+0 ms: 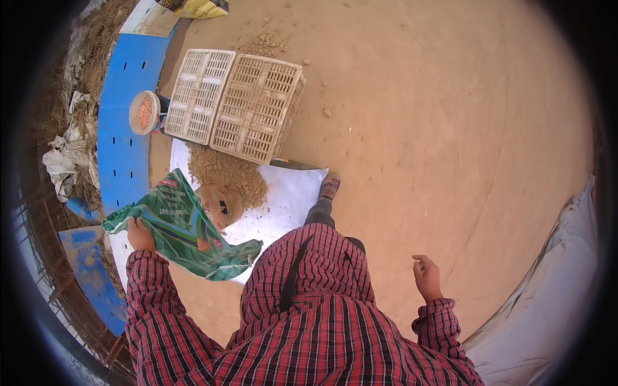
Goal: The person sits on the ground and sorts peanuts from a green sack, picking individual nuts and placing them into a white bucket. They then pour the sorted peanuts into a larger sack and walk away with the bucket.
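My left hand is closed on the edge of a green woven sack with printed stripes. The sack hangs limp from it, spread towards my body. Behind the sack, partly covered by it, lies a tan rounded thing with a dark spot; its kind is unclear. It rests beside a heap of brown soil on a white sheet. Out to the right, my right hand hangs in the air above the ground, fingers loosely bent, with nothing visible in it.
Two pale slatted plastic crates stand ahead, the right one stacked. Left of them is a bucket of reddish granules, against a blue panel. My shoe is at the sheet's right edge. Pale sheeting lines the far right.
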Tool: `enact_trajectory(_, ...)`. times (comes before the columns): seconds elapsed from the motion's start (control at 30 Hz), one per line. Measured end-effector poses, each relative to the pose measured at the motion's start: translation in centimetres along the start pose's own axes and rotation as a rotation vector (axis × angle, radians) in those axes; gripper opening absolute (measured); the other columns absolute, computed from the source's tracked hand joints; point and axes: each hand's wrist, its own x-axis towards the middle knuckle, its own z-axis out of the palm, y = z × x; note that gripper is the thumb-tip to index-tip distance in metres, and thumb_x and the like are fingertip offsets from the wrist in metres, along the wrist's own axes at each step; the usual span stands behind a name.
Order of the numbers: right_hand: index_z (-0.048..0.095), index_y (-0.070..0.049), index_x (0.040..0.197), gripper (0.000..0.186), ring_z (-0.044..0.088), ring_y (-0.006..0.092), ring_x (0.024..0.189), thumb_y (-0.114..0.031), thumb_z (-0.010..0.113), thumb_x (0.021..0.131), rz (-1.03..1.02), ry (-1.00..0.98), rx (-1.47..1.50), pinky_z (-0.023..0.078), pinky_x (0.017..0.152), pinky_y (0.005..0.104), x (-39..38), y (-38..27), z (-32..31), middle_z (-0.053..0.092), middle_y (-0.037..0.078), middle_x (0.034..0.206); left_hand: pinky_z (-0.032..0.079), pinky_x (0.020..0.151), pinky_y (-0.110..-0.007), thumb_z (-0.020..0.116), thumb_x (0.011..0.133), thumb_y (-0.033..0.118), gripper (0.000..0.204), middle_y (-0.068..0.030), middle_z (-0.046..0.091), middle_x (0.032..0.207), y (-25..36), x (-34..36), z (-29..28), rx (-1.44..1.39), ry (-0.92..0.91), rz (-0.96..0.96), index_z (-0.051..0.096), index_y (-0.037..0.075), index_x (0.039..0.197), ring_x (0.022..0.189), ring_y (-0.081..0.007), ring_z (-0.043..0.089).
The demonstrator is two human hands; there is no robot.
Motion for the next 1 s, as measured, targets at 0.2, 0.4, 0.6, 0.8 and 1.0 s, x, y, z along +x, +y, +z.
enact_trajectory(0.2, 0.066, 0.0, 0.104, 0.022, 0.066, 0.0301, 0.073, -0.013, 0.056, 0.089, -0.056, -0.044, -0.097, 0.052, 0.067, 0.0377, 2.5, -0.2, -4.8, 0.067, 0.021, 0.086, 0.048, 0.087, -0.048, 0.043, 0.098, 0.014, 0.034, -0.026, 0.062, 0.115, 3.6, 0.8, -1.0, 0.116, -0.382, -0.099, 0.051, 0.005, 0.13, 0.105, -0.0436, 0.058)
enact_trajectory(0.4, 0.066, 0.0, 0.105, 0.024, 0.067, 0.0313, 0.074, -0.014, 0.056, 0.089, -0.109, -0.128, -0.095, 0.053, 0.068, 0.0378, 8.5, -0.8, -8.4, 0.068, 0.021, 0.086, 0.048, 0.087, -0.049, 0.04, 0.096, 0.012, 0.048, -0.0272, 0.061, 0.118, 11.2, 6.1, 0.2, -0.079, -0.005, -0.244, 0.037, 0.012, 0.144, 0.105, -0.0429, 0.06)
enact_trajectory(0.6, 0.066, 0.001, 0.104, 0.024, 0.066, 0.0265, 0.07, -0.014, 0.056, 0.09, -0.06, -0.177, -0.117, 0.052, 0.064, 0.0351, 17.0, 1.2, -15.1, 0.068, 0.018, 0.081, 0.051, 0.074, -0.047, 0.052, 0.09, 0.011, 0.072, -0.0243, 0.066, 0.106, 31.3, 12.5, 2.0, -0.221, -0.11, -0.108, 0.019, 0.021, 0.153, 0.082, -0.0394, 0.064)
enact_trajectory(0.8, 0.066, 0.003, 0.103, 0.024, 0.064, 0.0188, 0.061, -0.014, 0.054, 0.091, -0.018, -0.195, -0.205, 0.051, 0.056, 0.0297, 22.9, 3.6, -26.1, 0.066, 0.013, 0.074, 0.043, 0.101, -0.044, 0.068, 0.084, 0.015, 0.087, -0.028, 0.043, 0.14, 46.8, 7.8, 8.4, -0.92, -0.14, -0.147, 0.013, 0.003, 0.151, 0.127, -0.04, 0.047)
enact_trajectory(1.0, 0.067, 0.0, 0.101, 0.02, 0.068, 0.0325, 0.078, -0.012, 0.057, 0.088, -0.205, -0.143, -0.431, 0.053, 0.069, 0.0396, 33.5, -4.6, -33.3, 0.068, 0.021, 0.087, 0.05, 0.092, -0.038, 0.064, 0.083, 0.012, 0.071, -0.0246, 0.061, 0.12, 48.8, -4.8, 12.4, -0.832, -0.395, -0.377, 0.031, -0.003, 0.144, 0.107, -0.0315, 0.063)
